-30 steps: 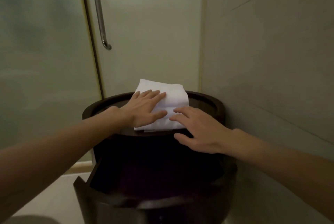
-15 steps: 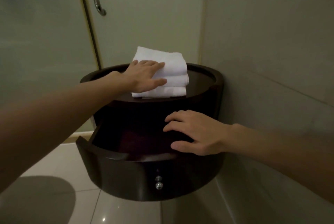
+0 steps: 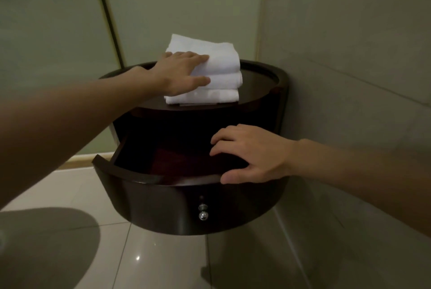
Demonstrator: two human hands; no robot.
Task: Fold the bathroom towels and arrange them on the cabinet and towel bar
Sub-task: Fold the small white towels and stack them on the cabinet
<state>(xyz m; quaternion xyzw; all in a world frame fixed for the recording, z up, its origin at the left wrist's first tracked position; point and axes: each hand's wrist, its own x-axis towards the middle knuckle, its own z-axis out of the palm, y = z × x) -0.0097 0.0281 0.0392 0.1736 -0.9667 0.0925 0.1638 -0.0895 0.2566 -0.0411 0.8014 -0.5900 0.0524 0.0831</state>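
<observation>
Head view: left hand, fingers straight, presses the towels on the cabinet. Right hand, fingers relaxed, hovers over the open drawer.

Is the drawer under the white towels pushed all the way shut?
No, the drawer stands pulled out from the cabinet, its dark inside showing, and the right hand rests on its front rim.

No lettering, label, brand or number can be read on the towels or the cabinet.
</observation>
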